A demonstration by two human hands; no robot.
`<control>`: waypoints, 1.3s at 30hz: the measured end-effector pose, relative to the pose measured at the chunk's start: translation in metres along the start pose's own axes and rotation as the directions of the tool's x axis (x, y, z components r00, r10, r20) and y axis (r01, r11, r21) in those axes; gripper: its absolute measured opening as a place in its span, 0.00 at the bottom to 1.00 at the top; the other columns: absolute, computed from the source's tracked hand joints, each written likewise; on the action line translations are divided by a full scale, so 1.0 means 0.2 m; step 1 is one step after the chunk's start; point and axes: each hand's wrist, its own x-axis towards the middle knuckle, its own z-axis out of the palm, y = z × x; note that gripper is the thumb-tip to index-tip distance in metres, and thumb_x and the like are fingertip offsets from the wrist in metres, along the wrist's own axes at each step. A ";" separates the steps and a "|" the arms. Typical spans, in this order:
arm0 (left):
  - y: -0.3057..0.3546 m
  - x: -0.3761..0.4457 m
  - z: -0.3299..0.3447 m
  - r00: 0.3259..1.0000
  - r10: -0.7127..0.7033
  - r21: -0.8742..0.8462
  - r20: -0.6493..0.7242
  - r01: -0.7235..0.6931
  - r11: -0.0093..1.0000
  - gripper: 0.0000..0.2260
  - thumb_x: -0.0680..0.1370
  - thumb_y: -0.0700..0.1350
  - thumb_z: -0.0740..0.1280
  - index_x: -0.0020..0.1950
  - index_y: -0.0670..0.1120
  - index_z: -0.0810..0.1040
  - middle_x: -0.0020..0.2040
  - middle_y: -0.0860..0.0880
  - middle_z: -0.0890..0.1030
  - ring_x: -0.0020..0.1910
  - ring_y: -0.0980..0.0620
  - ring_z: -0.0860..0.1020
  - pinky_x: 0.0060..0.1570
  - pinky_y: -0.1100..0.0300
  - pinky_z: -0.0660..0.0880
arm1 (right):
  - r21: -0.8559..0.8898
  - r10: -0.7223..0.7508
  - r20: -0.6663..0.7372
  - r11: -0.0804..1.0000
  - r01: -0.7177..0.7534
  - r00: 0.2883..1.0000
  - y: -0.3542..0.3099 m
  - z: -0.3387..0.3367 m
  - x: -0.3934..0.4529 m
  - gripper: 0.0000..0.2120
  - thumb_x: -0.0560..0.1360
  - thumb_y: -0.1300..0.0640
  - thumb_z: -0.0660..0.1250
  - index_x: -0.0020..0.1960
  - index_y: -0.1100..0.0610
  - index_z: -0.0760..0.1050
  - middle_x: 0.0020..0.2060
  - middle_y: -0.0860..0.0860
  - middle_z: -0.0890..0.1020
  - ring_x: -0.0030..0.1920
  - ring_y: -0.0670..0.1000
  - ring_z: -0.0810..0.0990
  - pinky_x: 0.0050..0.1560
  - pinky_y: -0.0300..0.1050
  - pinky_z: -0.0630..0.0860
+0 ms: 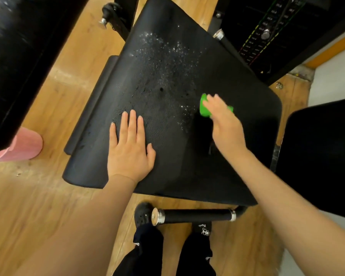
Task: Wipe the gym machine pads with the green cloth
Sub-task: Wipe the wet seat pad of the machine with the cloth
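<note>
Left hand [128, 148] flat, open on seat pad [167, 66]; right hand [223, 120] pressing green cloth [204, 108] under straight fingers. Could smear spray droplets [163, 50] or miss them if strokes stay short.

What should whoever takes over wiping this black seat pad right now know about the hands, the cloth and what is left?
Left hand: flat on the black padded seat pad, fingers straight, holding nothing.
Right hand: on the bunched green cloth at the pad's right-centre; grip blurred.
Done: hard to judge; the near part of the pad shows no droplets.
Left: white spray droplets cover the pad's far middle, unwiped; wipe those, then the other black pads nearby.
</note>
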 end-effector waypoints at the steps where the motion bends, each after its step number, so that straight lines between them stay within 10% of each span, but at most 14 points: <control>1: 0.00 0.00 0.01 1.000 -0.001 0.005 -0.001 0.001 1.000 0.31 0.78 0.55 0.49 0.78 0.39 0.57 0.78 0.39 0.57 0.78 0.41 0.52 0.74 0.44 0.43 | -0.008 0.054 -0.002 0.998 -0.054 0.999 -0.01 0.02 0.12 0.23 0.74 0.73 0.56 0.67 0.61 0.71 0.68 0.56 0.71 0.71 0.55 0.64 0.67 0.27 0.52; 7: -0.01 0.00 0.02 0.999 0.006 0.000 -0.032 -0.006 1.000 0.30 0.79 0.54 0.49 0.78 0.40 0.57 0.78 0.39 0.57 0.77 0.41 0.52 0.74 0.45 0.42 | -0.068 0.283 0.003 0.957 -0.282 0.959 -0.06 0.19 0.36 0.24 0.78 0.71 0.52 0.70 0.55 0.67 0.72 0.50 0.65 0.74 0.49 0.57 0.69 0.39 0.55; 16: -0.01 -0.01 0.01 1.000 0.000 -0.023 0.008 0.000 1.000 0.31 0.80 0.55 0.51 0.79 0.41 0.49 0.79 0.41 0.48 0.78 0.43 0.45 0.74 0.45 0.39 | -0.060 0.204 -0.009 0.977 -0.204 0.979 -0.42 0.34 -0.49 0.31 0.64 0.77 0.69 0.65 0.59 0.73 0.64 0.56 0.75 0.67 0.56 0.70 0.64 0.55 0.67; 23: -0.01 -0.01 -0.01 0.999 -0.001 -0.006 0.050 0.002 1.000 0.31 0.81 0.55 0.47 0.79 0.42 0.43 0.80 0.42 0.44 0.78 0.43 0.41 0.74 0.44 0.40 | -0.002 0.294 0.094 0.955 -0.296 0.951 -0.55 0.37 -0.84 0.37 0.60 0.78 0.71 0.65 0.54 0.73 0.67 0.46 0.69 0.70 0.45 0.59 0.66 0.58 0.58; 35: -0.02 -0.01 -0.08 0.993 0.054 -0.088 0.101 -0.045 0.995 0.30 0.83 0.54 0.49 0.79 0.42 0.43 0.80 0.42 0.43 0.78 0.43 0.41 0.74 0.47 0.39 | 0.205 0.521 -0.059 0.841 -0.500 0.852 -0.65 0.29 -0.68 0.25 0.75 0.72 0.61 0.68 0.53 0.65 0.65 0.40 0.64 0.71 0.42 0.57 0.68 0.32 0.52; 39: -0.12 -0.01 -0.12 0.993 0.096 -0.174 0.070 -0.083 0.981 0.28 0.83 0.49 0.53 0.79 0.42 0.47 0.80 0.43 0.46 0.78 0.44 0.43 0.75 0.49 0.40 | 0.177 0.399 -0.040 0.905 -0.386 0.916 -0.77 0.35 -0.59 0.25 0.73 0.74 0.61 0.67 0.57 0.70 0.67 0.49 0.70 0.71 0.46 0.59 0.70 0.43 0.56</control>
